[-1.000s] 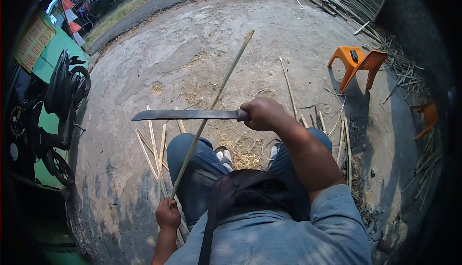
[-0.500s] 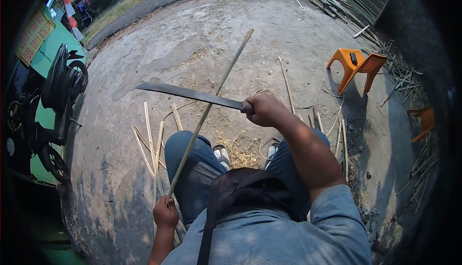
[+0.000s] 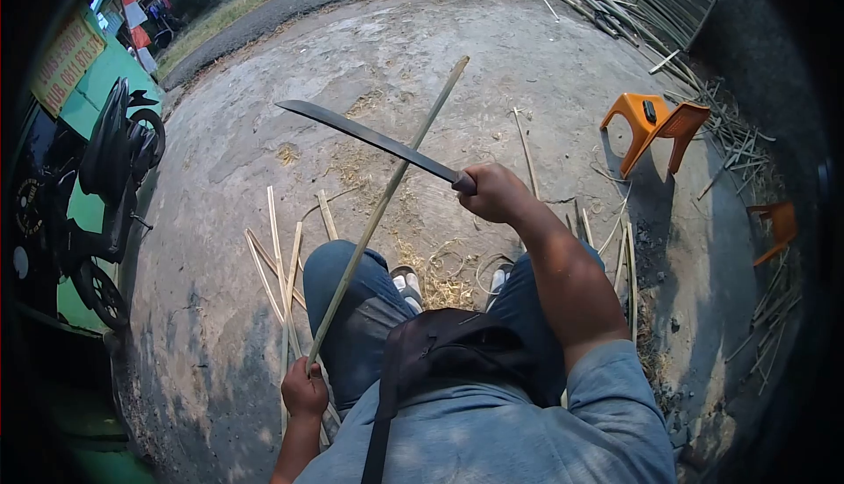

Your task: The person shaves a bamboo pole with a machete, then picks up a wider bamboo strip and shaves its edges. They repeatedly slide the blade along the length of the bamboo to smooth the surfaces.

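Observation:
My right hand (image 3: 492, 192) is closed round the dark handle of a machete (image 3: 369, 136), whose long blade points to the upper left. The blade crosses the upper half of a long bamboo strip (image 3: 362, 245). My left hand (image 3: 304, 387), low and left of my knee, grips the strip's lower end. The strip slants up and right over my thigh, its far end above the concrete. Whether the blade touches the strip is hard to tell.
Cut strips (image 3: 290, 264) lie left of my legs, with more to the right. Shavings (image 3: 444, 286) lie between my feet. An orange chair (image 3: 635, 123) holding a small black object stands upper right, near piled bamboo (image 3: 734, 137). A motorbike (image 3: 110, 176) stands left.
The machete's tip has swung up and right, and its blade now crosses the strip higher up. My right hand has shifted slightly to the right. My left hand has hardly moved.

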Demonstrator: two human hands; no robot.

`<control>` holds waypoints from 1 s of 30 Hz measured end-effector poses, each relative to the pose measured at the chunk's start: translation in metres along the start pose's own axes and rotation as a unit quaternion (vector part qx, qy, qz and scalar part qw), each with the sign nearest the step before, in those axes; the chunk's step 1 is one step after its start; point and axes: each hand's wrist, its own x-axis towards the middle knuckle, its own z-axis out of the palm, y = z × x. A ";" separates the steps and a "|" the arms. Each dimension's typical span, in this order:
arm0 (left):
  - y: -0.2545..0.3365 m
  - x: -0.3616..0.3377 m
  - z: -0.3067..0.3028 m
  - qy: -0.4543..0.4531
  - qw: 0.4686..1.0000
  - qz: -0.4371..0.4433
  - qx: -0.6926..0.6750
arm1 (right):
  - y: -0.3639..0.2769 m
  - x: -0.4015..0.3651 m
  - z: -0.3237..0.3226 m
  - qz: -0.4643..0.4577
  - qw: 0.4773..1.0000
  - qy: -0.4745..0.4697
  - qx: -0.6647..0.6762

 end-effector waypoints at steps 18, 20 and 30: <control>-0.005 -0.003 0.001 -0.012 1.000 -0.007 0.005 | 0.001 0.008 0.006 -0.023 1.000 0.016 -0.005; -0.008 -0.003 0.005 -0.007 1.000 -0.003 0.006 | 0.002 0.004 0.012 -0.017 1.000 -0.007 0.003; 0.001 -0.005 0.001 -0.008 1.000 -0.013 0.005 | -0.019 -0.001 0.006 -0.022 0.994 -0.013 -0.106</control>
